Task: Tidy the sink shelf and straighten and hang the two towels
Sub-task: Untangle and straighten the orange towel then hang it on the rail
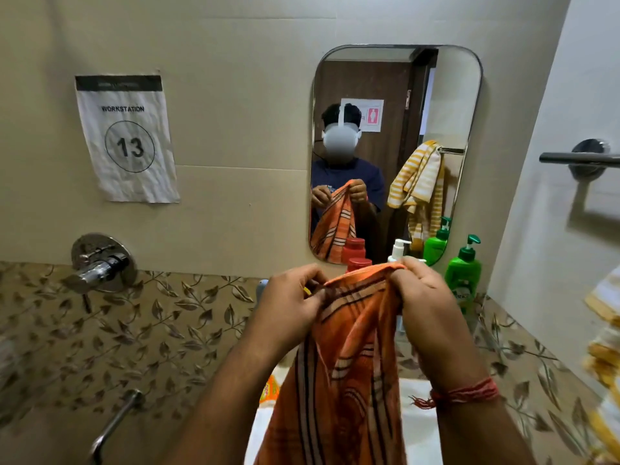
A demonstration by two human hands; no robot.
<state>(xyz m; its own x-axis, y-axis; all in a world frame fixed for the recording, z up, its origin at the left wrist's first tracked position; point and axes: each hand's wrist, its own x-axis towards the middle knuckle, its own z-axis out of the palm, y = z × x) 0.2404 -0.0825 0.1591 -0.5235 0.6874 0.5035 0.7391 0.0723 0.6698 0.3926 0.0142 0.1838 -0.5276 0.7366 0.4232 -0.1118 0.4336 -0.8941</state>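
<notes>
Together my 2 hands held the orange towel (349, 357) up before the mirror (469, 105): left hand (288, 300) pinching its top edge, right hand (426, 297) gripping it bunched.

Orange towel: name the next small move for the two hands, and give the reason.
Probably slide the hands apart along the top edge. The left hand and right hand both pinch the orange towel close together, so its top edge is bunched between them and the cloth hangs in folds. Spreading it flat should come before draping it over the empty towel bar on the right wall.
</notes>
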